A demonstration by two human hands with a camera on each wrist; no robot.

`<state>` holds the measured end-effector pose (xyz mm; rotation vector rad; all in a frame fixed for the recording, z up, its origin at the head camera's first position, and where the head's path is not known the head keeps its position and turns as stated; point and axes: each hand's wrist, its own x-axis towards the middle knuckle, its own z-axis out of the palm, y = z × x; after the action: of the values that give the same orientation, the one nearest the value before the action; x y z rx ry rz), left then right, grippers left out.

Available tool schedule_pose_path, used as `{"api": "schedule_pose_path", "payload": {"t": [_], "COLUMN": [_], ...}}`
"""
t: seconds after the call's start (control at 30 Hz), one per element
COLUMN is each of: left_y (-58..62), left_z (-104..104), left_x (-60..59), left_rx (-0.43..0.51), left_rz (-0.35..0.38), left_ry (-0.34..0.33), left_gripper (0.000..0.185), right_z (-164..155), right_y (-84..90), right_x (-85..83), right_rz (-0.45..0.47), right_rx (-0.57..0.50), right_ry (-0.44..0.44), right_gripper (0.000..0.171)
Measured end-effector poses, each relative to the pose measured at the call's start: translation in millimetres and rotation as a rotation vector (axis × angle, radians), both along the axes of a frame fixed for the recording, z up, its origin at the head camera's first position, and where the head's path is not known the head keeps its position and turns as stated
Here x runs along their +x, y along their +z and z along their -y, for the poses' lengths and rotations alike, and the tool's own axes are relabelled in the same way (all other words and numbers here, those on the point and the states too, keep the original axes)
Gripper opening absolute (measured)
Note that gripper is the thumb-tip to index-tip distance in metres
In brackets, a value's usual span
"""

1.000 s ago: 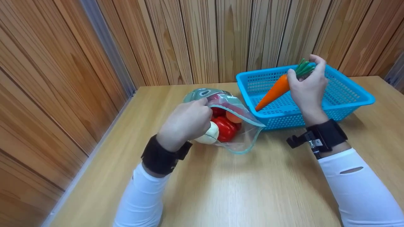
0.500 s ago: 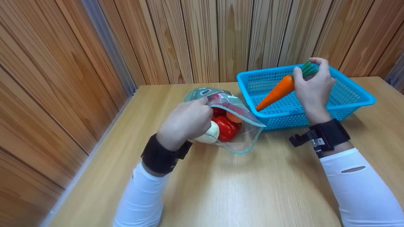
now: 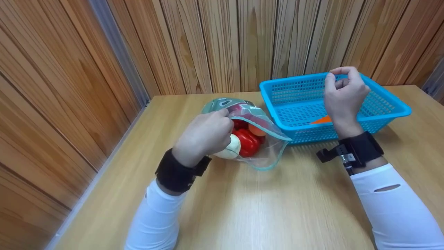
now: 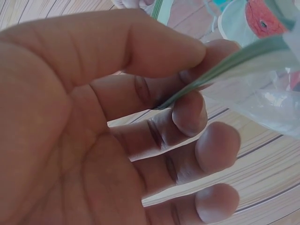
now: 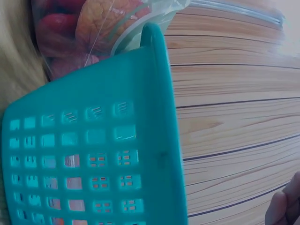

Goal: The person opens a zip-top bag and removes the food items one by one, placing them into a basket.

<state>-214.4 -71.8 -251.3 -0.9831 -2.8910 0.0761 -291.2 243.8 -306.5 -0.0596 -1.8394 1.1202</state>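
My left hand (image 3: 206, 133) pinches the edge of a clear zip bag (image 3: 277, 152) with green and red print; thumb and forefinger hold its green seal strip (image 4: 243, 55) in the left wrist view. Inside the bag's mouth sit a red bell pepper (image 3: 249, 142), a white rounded thing (image 3: 230, 147) and an orange round piece (image 3: 256, 129). Above the blue basket (image 3: 385, 117), my right hand (image 3: 347, 95) holds nothing, its fingers loosely curled. A carrot (image 3: 322, 120) lies down in the basket, mostly hidden behind the right hand and the basket's near rim.
The basket stands at the table's back right, right against the bag's corner. Wood-panelled walls (image 3: 256, 45) rise behind and at the left. The tabletop (image 3: 263, 208) extends in front of both hands. Black camera straps (image 3: 364, 147) circle both wrists.
My right hand has let go of the carrot, which has dropped from a tilted position over the basket down into it. The left hand and the bag have stayed in place.
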Motion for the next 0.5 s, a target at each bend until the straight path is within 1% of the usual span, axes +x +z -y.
{"api": "schedule_pose_path", "payload": {"t": [0.1,0.2,0.33,0.5], "left_y": [0.3,0.9,1.5,1.6], "left_z": [0,0,-1,-1], "left_x": [-0.4,-0.2,-0.1,-0.2], "left_rx": [0.002,0.001,-0.003,-0.006], "left_rz": [0.007,0.016,0.022,0.026], "left_ry": [0.003,0.010,0.015,0.017], "left_gripper": [0.014,0.014,0.014,0.013], "right_z": [3,8,20,36], "right_y": [2.3,3.9,6.5,11.7], "right_x": [1.4,3.2,8.1,19.6], "right_rz": [-0.050,-0.119,-0.220,-0.328], "right_rx": [0.022,0.062,0.132,0.232], "right_ry": [0.017,0.043,0.114,0.223], "right_gripper": [0.020,0.018,0.016,0.013]}}
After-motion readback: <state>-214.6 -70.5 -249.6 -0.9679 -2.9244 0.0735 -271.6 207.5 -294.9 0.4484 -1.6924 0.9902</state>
